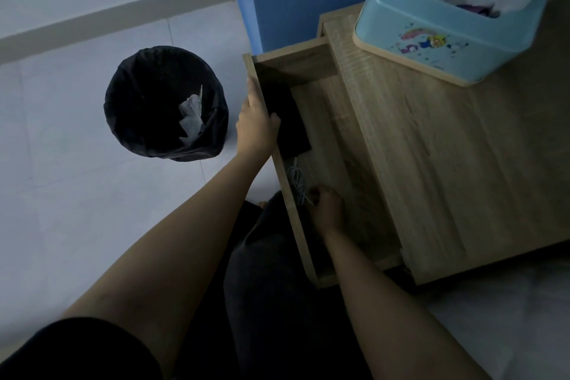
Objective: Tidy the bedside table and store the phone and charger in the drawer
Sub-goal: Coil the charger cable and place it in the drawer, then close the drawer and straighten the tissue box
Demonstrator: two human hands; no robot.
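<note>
Phone (290, 116) lies in drawer (327, 120), touching left hand (256, 126) gripping drawer front; right hand (328, 210) pinches charger cable (297, 182).

bedroom: bedside table (431, 163), bin (166, 103)

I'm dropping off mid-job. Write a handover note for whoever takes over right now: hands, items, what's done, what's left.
Hands: the left hand grips the front panel of the drawer, thumb against the phone. The right hand is inside the drawer, pinching the charger cable.
Things: phone and charger cable both lie in the open drawer, along its front panel. The tissue box stands on the bedside table. The bin on the floor holds crumpled paper.
Done: phone and charger cable are in the drawer.
Left: let go of both, shut the drawer.
</note>
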